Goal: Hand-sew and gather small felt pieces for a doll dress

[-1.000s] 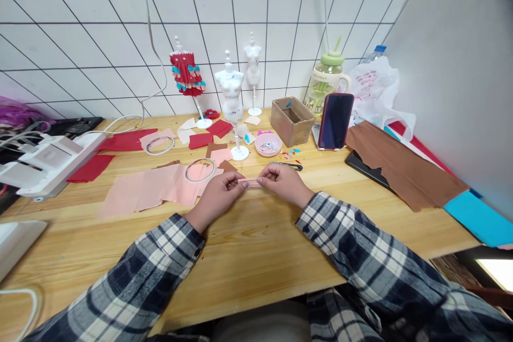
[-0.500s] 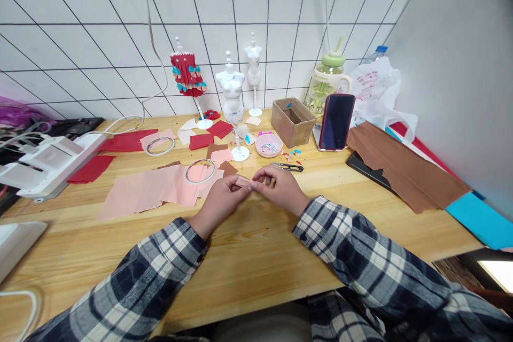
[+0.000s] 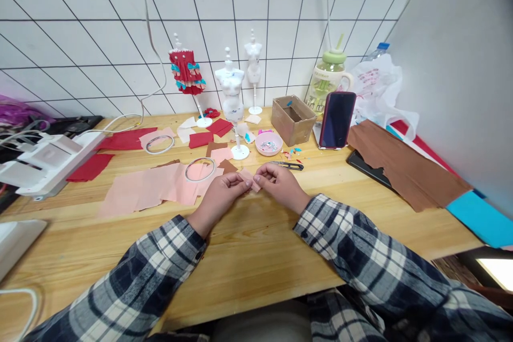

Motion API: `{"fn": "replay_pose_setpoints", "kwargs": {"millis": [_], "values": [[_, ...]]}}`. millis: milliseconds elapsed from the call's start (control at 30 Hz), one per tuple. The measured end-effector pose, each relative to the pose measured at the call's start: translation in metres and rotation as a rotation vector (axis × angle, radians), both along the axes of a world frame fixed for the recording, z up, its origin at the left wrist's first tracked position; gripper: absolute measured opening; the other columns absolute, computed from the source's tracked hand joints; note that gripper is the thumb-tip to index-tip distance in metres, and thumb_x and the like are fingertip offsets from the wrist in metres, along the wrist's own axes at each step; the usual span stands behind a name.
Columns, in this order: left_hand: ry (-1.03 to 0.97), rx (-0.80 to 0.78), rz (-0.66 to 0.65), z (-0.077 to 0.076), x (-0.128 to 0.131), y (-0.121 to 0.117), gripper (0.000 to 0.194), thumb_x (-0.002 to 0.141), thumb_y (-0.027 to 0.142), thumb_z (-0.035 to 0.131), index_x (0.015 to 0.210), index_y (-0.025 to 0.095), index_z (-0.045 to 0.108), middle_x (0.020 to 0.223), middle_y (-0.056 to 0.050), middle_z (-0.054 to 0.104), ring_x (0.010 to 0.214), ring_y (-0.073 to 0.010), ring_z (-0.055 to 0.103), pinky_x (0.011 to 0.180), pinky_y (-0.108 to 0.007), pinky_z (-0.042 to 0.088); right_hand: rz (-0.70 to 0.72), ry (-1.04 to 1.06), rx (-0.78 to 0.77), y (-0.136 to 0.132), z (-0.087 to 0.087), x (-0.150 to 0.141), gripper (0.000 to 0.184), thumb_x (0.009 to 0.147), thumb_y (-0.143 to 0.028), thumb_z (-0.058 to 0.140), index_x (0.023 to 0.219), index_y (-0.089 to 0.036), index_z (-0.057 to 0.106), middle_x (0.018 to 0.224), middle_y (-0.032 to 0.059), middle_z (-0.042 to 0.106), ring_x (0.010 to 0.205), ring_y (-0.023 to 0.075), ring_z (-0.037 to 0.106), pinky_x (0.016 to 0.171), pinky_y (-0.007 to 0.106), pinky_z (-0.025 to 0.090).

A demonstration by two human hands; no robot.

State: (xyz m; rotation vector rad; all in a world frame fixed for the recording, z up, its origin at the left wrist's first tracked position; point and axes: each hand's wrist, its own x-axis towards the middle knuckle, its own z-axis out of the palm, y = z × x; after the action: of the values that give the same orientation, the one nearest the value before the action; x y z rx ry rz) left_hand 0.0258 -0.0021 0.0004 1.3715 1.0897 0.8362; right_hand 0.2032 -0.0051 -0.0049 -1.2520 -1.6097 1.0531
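My left hand point(image 3: 223, 194) and my right hand point(image 3: 280, 183) meet over the wooden table point(image 3: 248, 256), both pinching a small folded pink paper strip point(image 3: 249, 178) between the fingertips. The strip sticks up a little between the two hands. Just left of my left hand lie pink paper sheets point(image 3: 152, 187) with a clear tape ring point(image 3: 200, 169) on them. Small snips point(image 3: 289, 165) lie just beyond my right hand.
At the back stand a dress form in a red dress point(image 3: 185, 76), two bare white dress forms point(image 3: 231, 96), a pink bead dish point(image 3: 268, 145), a cardboard box point(image 3: 292, 119), a propped phone point(image 3: 337, 120) and a green bottle point(image 3: 327, 77). Brown paper point(image 3: 401, 163) lies right, red sheets point(image 3: 122, 140) left.
The pink strip was stretched out between my hands; now my hands are close together and the strip is folded into a shorter, raised piece.
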Motion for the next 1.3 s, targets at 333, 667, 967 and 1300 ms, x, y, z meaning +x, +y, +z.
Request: {"fn": "replay_pose_setpoints", "kwargs": {"millis": [333, 667, 967, 1300], "values": [[-0.049, 0.02, 0.018, 0.002, 0.0, -0.002, 0.023, 0.073, 0.039, 0.073, 0.078, 0.017, 0.07, 0.081, -0.004, 0.072, 0.076, -0.0165, 0.063, 0.07, -0.026, 0.046, 0.023, -0.085, -0.134, 0.0, 0.005, 0.002, 0.017, 0.078, -0.031, 0.069, 0.073, -0.015, 0.068, 0.068, 0.0016, 0.068, 0.059, 0.0109, 0.054, 0.055, 0.023, 0.039], [-0.093, -0.039, 0.098, 0.001, -0.003, -0.001, 0.02, 0.077, 0.037, 0.071, 0.079, 0.018, 0.072, 0.087, -0.006, 0.074, 0.08, -0.0158, 0.064, 0.068, -0.023, 0.045, -0.037, -0.582, 0.143, 0.007, 0.022, 0.037, 0.024, 0.084, -0.042, 0.064, 0.089, -0.019, 0.07, 0.082, 0.0048, 0.069, 0.079, 0.018, 0.059, 0.071, 0.029, 0.043], [-0.34, -0.189, 0.262, -0.001, 0.02, 0.011, 0.025, 0.068, 0.037, 0.079, 0.076, 0.016, 0.068, 0.075, -0.003, 0.069, 0.067, -0.0114, 0.061, 0.054, -0.017, 0.043, -0.087, -0.969, 0.22, 0.025, 0.004, 0.063, 0.018, 0.089, -0.033, 0.059, 0.098, -0.02, 0.067, 0.102, 0.0092, 0.064, 0.102, 0.0236, 0.053, 0.086, 0.034, 0.038], [-0.456, -0.239, 0.26, -0.003, 0.022, 0.015, 0.025, 0.067, 0.032, 0.08, 0.079, 0.016, 0.067, 0.077, 0.001, 0.066, 0.067, -0.0073, 0.057, 0.057, -0.015, 0.044, -0.211, -0.643, 0.211, 0.019, 0.003, 0.049, 0.018, 0.097, -0.026, 0.036, 0.099, -0.018, 0.052, 0.089, 0.0098, 0.066, 0.082, 0.0217, 0.059, 0.075, 0.034, 0.042]]}}
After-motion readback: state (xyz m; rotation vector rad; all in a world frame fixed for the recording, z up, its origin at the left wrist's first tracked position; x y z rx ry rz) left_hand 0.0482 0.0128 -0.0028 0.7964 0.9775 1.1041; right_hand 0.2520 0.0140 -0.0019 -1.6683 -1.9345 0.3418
